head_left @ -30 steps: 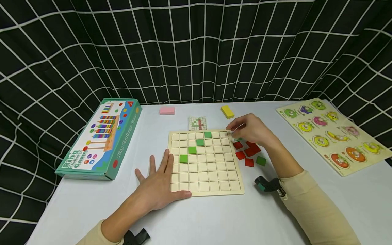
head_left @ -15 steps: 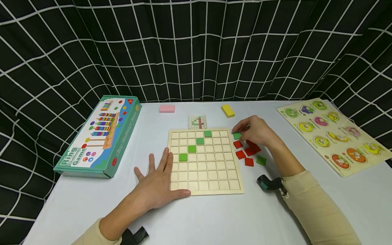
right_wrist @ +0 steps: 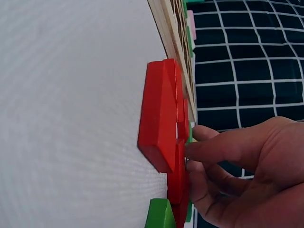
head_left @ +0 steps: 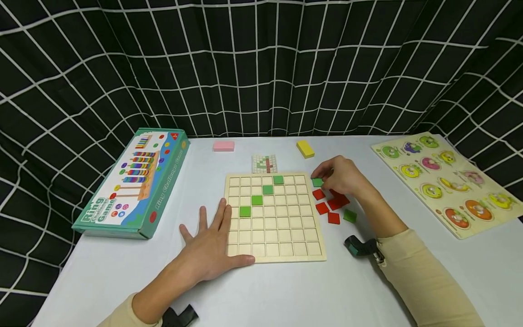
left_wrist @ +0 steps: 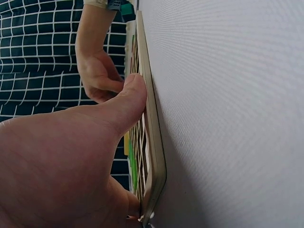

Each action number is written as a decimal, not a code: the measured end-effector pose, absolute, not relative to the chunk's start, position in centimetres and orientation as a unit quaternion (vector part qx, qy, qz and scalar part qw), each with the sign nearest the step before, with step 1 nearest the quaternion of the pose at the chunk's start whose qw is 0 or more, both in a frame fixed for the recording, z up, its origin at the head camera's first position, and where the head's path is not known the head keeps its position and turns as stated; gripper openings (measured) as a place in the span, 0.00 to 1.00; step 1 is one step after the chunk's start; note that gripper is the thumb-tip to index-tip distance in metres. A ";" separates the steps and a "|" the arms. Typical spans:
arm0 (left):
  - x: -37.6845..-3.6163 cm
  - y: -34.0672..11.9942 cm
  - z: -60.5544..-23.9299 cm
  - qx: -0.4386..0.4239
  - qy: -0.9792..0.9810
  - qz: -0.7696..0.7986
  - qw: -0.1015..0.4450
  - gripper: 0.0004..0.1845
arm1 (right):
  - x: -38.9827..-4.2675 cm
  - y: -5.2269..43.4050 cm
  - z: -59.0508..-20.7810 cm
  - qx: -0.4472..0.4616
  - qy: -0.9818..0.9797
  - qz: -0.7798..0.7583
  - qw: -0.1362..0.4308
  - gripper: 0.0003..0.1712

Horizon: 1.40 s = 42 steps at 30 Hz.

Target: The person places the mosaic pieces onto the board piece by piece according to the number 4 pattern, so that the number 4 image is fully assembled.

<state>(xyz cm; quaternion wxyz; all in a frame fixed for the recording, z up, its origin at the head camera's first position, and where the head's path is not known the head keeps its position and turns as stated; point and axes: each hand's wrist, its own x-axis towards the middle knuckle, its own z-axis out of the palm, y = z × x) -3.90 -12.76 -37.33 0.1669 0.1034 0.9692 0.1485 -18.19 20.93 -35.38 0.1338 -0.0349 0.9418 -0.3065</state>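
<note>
Green tile (head_left: 317,182) lies on the white table (head_left: 294,290), just beside the far right corner of the wooden grid board (head_left: 292,222). From the right hand (head_left: 342,176) it sits at the fingertips, to the left of the palm, between hand and board. The right hand is plainly the nearer; the left hand (head_left: 207,254) is across the board. No long axis to record: the tile looks square, its edges roughly in line with the grid.

Right hand: fingers bent, thumb and fingertips appear to pinch the tile at its edges (firmness of hold cannot be judged from either view). Left hand: fingers spread, gripping nothing, resting along the board's left edge, thumb on the near edge.

Appearance: flat, plain mid-green, partly covered by the fingers; about the size of one grid cell. Four matching green squares (head_left: 256,200) sit in the board along a diagonal. Red tiles (head_left: 333,218) are clustered nearer the person, with a second loose green tile (head_left: 349,215) beside them.
</note>
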 end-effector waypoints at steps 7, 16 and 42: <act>-3.8 -12.8 -37.3 0.104 0.970 0.147 0.165 0.71 | -18.1 21.0 -35.3 -0.031 0.939 -0.316 0.132 0.18; -3.9 -12.7 -37.3 0.106 0.969 0.147 0.166 0.71 | -17.5 20.6 -34.7 -0.017 0.932 -0.337 0.132 0.18; -4.1 -13.0 -37.0 0.105 0.967 0.154 0.174 0.70 | -14.1 14.8 -33.6 -0.069 0.907 -0.388 0.148 0.16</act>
